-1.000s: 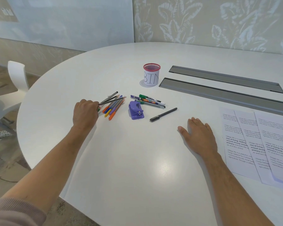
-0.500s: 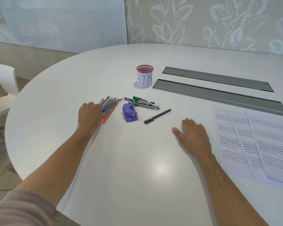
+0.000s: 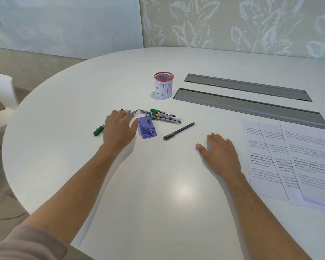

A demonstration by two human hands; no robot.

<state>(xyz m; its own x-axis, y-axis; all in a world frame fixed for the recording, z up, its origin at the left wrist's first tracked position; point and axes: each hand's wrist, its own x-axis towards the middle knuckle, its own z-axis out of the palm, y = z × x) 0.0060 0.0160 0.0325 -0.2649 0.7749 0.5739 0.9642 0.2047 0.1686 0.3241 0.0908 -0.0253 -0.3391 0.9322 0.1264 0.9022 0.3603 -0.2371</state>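
My left hand (image 3: 119,128) lies over a bundle of coloured pens and pencils (image 3: 132,111), whose tips stick out past my fingers; the rest is hidden beneath the hand. A green marker (image 3: 99,130) lies just left of it. A purple hole punch (image 3: 147,127) sits right beside my thumb. Beyond the punch lies a small pile of markers (image 3: 162,115), and a black pen (image 3: 178,131) rests alone to the right. My right hand (image 3: 220,153) rests flat on the white table (image 3: 158,184), fingers straight, holding nothing. A red-rimmed cup labelled BIN (image 3: 163,84) stands farther back.
Three printed sheets (image 3: 293,158) overlap at the right, close to my right hand. Two grey cable-tray lids (image 3: 251,107) are set into the table behind them. A white chair (image 3: 2,91) stands off the table's left edge.
My left hand slid to the right over the pen bundle, from its left end to on top of it. A green marker now lies exposed at its left. My right hand stayed put.
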